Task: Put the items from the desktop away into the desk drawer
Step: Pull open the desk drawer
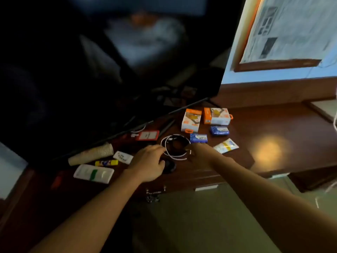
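A coiled white cable (175, 147) lies on the dark wooden desk (264, 128), near its front edge. My left hand (147, 161) has its fingers curled over the coil's left side. My right hand (197, 152) pinches the coil's right side. A black round object (170, 167) sits just under my left hand. The drawer's metal handle (155, 194) shows below the desk edge, and the drawer is closed. Two orange-and-white boxes (191, 120) (218, 116), two blue packs (198, 138) (219, 130) and a white-and-yellow sachet (226, 146) lie behind and right of the cable.
On the left lie a stack of paper cups (91, 154), a yellow glue stick (106, 163), a small white packet (123, 157), a white-and-green tube (94, 173) and a red card holder (148, 135). A large dark screen (109, 70) leans over the desk's back.
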A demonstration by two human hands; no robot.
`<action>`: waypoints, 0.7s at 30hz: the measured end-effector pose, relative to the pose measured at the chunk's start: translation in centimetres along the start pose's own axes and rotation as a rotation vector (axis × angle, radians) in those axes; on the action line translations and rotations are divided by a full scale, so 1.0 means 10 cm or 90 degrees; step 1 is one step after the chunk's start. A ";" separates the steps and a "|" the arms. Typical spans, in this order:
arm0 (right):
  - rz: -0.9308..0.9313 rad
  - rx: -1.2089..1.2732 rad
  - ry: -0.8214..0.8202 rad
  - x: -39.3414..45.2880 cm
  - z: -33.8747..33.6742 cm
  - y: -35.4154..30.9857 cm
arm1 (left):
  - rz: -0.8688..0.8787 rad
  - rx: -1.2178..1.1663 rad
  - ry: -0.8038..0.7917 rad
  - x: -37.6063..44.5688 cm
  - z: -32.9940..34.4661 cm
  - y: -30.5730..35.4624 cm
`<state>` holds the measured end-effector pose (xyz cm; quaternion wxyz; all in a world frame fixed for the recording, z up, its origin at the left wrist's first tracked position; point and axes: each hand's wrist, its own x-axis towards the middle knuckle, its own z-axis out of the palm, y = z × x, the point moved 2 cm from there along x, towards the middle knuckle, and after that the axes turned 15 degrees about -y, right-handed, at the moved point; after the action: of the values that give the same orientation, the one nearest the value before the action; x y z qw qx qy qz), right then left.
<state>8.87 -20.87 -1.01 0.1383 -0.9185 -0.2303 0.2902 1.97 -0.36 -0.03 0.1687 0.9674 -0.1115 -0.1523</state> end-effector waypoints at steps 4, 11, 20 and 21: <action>0.028 0.003 -0.021 -0.02 0.37 0.05 | -0.028 -0.014 -0.012 -0.10 0.58 -0.08; 0.094 -0.104 -0.067 0.12 0.87 0.34 | -0.136 -0.014 -0.158 -0.17 1.72 -0.23; 0.047 -0.132 -0.048 0.19 1.11 0.53 | -0.208 0.086 -0.167 0.10 2.27 -0.41; 0.044 -0.130 -0.045 0.19 1.12 0.54 | -0.210 0.087 -0.158 0.11 2.30 -0.42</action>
<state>5.43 -23.15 -12.83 0.0254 -0.9244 -0.2314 0.3021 -3.95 -3.57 -22.47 0.0604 0.9556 0.0184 -0.2878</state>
